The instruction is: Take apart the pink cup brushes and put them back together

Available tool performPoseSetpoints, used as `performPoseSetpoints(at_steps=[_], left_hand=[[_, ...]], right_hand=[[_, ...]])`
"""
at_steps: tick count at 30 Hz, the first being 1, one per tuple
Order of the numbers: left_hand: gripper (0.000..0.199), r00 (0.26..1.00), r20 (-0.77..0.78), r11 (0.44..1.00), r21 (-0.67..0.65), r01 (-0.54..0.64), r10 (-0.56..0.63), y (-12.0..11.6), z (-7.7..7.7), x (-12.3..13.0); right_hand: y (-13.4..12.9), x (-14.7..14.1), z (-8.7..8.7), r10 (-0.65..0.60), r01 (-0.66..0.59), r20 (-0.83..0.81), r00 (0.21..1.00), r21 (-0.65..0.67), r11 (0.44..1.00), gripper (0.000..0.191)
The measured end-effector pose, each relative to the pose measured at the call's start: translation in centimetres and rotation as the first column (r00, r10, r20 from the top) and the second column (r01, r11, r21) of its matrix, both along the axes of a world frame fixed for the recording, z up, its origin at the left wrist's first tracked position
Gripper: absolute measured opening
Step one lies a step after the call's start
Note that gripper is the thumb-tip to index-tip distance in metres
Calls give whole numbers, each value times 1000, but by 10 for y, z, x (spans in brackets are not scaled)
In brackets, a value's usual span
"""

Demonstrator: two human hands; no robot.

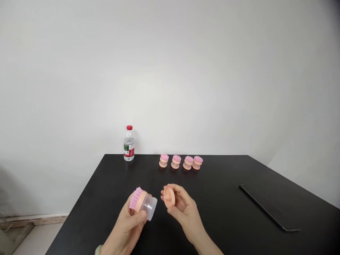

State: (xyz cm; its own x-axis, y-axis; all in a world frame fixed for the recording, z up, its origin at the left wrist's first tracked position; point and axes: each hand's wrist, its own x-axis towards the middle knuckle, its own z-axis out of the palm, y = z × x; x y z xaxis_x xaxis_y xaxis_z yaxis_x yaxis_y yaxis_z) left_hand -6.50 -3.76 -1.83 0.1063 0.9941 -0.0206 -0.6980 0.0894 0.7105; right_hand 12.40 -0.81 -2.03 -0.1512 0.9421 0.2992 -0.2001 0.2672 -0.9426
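The left hand (126,226) is closed around a small round brush with pink bristles, a peach plastic collar and a translucent plastic body (140,202), its thumb pressed along the near side of that body. The brush lies tilted in this grip — bristles toward the upper left, the clear end facing the right hand (186,210). That hand pinches a shallow, round peach plastic cap (169,197) between thumb and fingers, the hollow side turned toward the left hand; cap and brush are near each other but apart. A pale green band (98,250) circles the left wrist. Beyond the right hand, four peach-based round brushes with pink bristles (175,162) stand upright in a row, the two rightmost just beside each other. Beyond the left hand stands a clear plastic bottle with a red cap (129,145). Under both hands spreads a black tabletop (217,219), and well to the right of the right hand lies a thin, flat black object (261,206).
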Motion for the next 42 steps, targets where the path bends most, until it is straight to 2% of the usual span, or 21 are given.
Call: performPoseSetpoints(at_steps=[5,10,12,15,21,26,31,35,42], left_hand=[[50,999,-22,998,-48,32,-33,-3,-3,6],[66,998,-58,998,-64,-1,-3,-7,-1,12],[63,996,-91,999,-41,1,-4,-7,1,14],[56,990,-144,1000,-3,5,-5,-7,2,15],[56,972,-235,1000,24,14,-7,-7,0,14],[57,942,-334,998,61,11,10,-8,-1,13],[61,883,-464,993,115,-19,70,-8,-3,11],[58,826,-550,986,162,-41,124,-8,-4,10],[58,811,-577,987,159,-11,102,-5,-4,9]], right_hand=[[-15,-9,-4,0,-18,97,995,188,982,49],[-18,-2,-8,-200,44,322,925,432,901,47],[-18,0,-5,-248,42,365,897,489,871,51],[-19,1,-1,-268,28,388,882,524,851,52],[-18,1,0,-309,20,371,876,611,791,53],[-20,2,2,-300,7,378,876,613,790,57],[-21,3,3,-288,0,393,873,591,807,61],[-20,4,2,-279,-16,395,875,600,800,62],[-19,6,1,-291,-24,391,873,631,776,65]])
